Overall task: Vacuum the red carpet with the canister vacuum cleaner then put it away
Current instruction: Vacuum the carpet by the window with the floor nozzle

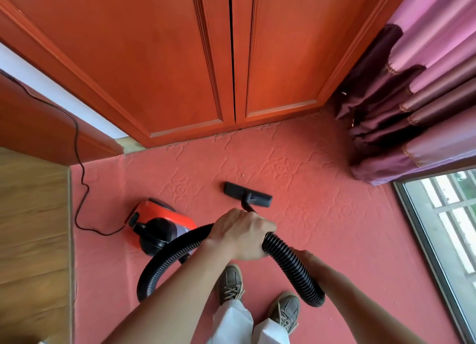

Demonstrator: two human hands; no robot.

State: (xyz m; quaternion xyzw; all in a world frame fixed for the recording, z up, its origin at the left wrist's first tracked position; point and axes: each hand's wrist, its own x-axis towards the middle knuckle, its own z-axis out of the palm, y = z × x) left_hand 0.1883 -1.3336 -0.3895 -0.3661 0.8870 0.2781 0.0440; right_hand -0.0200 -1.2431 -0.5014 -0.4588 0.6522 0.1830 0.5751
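The red embossed carpet (pixel 327 196) covers the floor. An orange and black canister vacuum (pixel 161 221) sits on it at the left. Its black floor nozzle (pixel 247 194) lies flat on the carpet in front of me, a short way from the wardrobe. My left hand (pixel 240 234) is closed around the top of the wand where the ribbed black hose (pixel 293 266) joins it. My right hand (pixel 307 254) holds the hose just behind, mostly hidden under it. The hose loops down past my shoes and back to the canister.
Orange wardrobe doors (pixel 180 60) stand straight ahead. A black power cord (pixel 76 142) trails from the upper left to the canister. A wooden surface (pixel 33 227) borders the carpet at left. Purple curtains (pixel 412 99) and a window (pixel 448 227) are at right.
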